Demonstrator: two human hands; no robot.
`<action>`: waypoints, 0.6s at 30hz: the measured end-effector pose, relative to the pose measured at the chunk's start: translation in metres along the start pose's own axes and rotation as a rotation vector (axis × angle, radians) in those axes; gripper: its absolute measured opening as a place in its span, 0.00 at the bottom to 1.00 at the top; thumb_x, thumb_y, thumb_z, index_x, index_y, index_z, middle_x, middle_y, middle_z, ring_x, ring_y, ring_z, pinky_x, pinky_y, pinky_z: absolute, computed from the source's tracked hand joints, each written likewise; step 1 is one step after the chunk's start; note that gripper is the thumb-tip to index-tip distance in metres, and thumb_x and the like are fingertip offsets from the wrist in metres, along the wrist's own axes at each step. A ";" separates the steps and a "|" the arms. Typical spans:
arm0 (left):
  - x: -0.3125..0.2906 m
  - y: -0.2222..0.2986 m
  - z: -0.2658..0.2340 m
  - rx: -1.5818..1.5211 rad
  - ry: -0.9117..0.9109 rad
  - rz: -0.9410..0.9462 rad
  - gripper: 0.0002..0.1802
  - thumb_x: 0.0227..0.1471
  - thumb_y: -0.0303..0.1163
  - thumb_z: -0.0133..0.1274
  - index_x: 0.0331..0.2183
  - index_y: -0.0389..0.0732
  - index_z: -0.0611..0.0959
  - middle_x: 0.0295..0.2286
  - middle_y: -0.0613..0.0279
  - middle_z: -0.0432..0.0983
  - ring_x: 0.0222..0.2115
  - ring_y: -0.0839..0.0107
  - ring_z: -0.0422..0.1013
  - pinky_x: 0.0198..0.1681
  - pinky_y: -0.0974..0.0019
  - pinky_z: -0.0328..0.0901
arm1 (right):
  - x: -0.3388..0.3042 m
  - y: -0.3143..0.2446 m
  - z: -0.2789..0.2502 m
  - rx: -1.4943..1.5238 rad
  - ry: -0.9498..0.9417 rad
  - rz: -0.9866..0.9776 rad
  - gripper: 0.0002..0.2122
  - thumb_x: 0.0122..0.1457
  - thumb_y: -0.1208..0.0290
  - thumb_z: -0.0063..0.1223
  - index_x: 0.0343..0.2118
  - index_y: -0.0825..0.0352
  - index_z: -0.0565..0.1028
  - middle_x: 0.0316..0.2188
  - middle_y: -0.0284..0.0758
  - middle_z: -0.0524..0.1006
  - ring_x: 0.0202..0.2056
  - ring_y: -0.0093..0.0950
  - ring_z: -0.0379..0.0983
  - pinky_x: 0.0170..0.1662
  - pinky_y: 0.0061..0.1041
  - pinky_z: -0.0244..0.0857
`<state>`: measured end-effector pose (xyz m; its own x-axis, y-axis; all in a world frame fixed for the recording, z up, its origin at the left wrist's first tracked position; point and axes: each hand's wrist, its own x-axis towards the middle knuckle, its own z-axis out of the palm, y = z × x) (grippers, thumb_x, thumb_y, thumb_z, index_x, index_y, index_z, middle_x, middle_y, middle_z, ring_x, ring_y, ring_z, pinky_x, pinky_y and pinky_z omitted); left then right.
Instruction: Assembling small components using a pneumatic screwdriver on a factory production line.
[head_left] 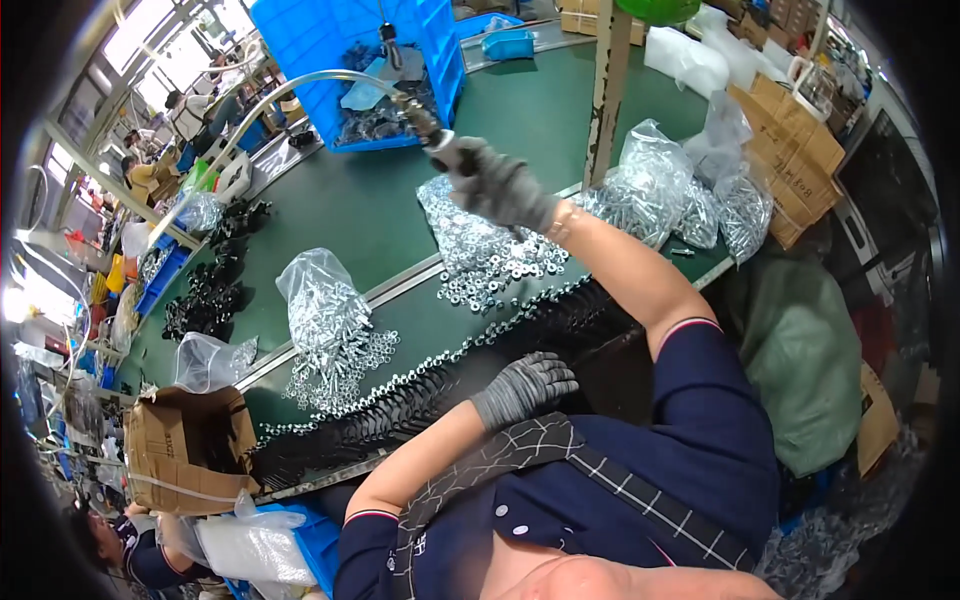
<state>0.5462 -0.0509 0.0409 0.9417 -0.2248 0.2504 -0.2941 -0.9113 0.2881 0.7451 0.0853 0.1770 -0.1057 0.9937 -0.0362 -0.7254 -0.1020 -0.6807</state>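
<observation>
Hose-fed tool point(418, 117) is held in right hand point(500, 187), grip closed around it, raised over green worktop point(540, 105). Left hand point(525, 388) is placed beside row of black parts point(405, 408); its grip can't be told.

Factory workshop, long green worktable point(545, 100), bagged metal bolts point(328, 322), hose-fed tool point(420, 119), blue crate point(305, 50), other workers point(192, 117) beyond

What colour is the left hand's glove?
The left glove is grey, seen in the head view.
</observation>
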 end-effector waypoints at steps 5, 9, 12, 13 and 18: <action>0.000 0.004 0.010 -0.034 -0.041 -0.039 0.22 0.42 0.34 0.49 0.44 0.45 0.76 0.44 0.61 0.71 0.48 0.63 0.65 0.56 0.59 0.55 | 0.033 0.022 -0.028 -0.869 0.004 -0.723 0.14 0.51 0.66 0.57 0.38 0.64 0.68 0.23 0.28 0.67 0.26 0.20 0.66 0.33 0.20 0.65; 0.013 0.000 0.007 -0.028 -0.099 0.024 0.21 0.45 0.35 0.45 0.44 0.46 0.76 0.46 0.62 0.70 0.50 0.65 0.64 0.57 0.60 0.54 | -0.012 0.000 -0.051 -1.324 0.044 -0.826 0.17 0.49 0.70 0.60 0.41 0.67 0.67 0.33 0.32 0.68 0.35 0.24 0.67 0.42 0.25 0.65; 0.030 0.003 -0.007 0.011 -0.060 0.055 0.24 0.45 0.35 0.45 0.48 0.45 0.73 0.49 0.59 0.67 0.52 0.64 0.62 0.59 0.59 0.51 | -0.100 -0.037 -0.079 -1.376 0.195 -0.647 0.20 0.51 0.70 0.59 0.45 0.69 0.67 0.41 0.33 0.70 0.41 0.24 0.68 0.46 0.24 0.64; 0.037 -0.002 -0.009 0.045 -0.039 0.061 0.26 0.45 0.35 0.44 0.49 0.44 0.71 0.51 0.58 0.65 0.53 0.63 0.60 0.60 0.58 0.49 | -0.132 -0.046 -0.112 -1.294 0.255 -0.551 0.19 0.51 0.70 0.59 0.45 0.69 0.67 0.42 0.34 0.71 0.42 0.25 0.69 0.46 0.23 0.64; 0.094 -0.026 0.030 0.148 0.016 0.164 0.32 0.45 0.38 0.45 0.54 0.43 0.65 0.56 0.57 0.58 0.57 0.63 0.55 0.62 0.56 0.44 | -0.218 -0.014 -0.193 -1.365 0.608 -0.302 0.12 0.50 0.69 0.56 0.36 0.66 0.73 0.32 0.33 0.76 0.36 0.27 0.72 0.41 0.26 0.66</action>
<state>0.6469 -0.0581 0.0294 0.8802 -0.3698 0.2975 -0.4147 -0.9041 0.1034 0.9097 -0.1212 0.0536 0.4610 0.8711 0.1695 0.5314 -0.1180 -0.8389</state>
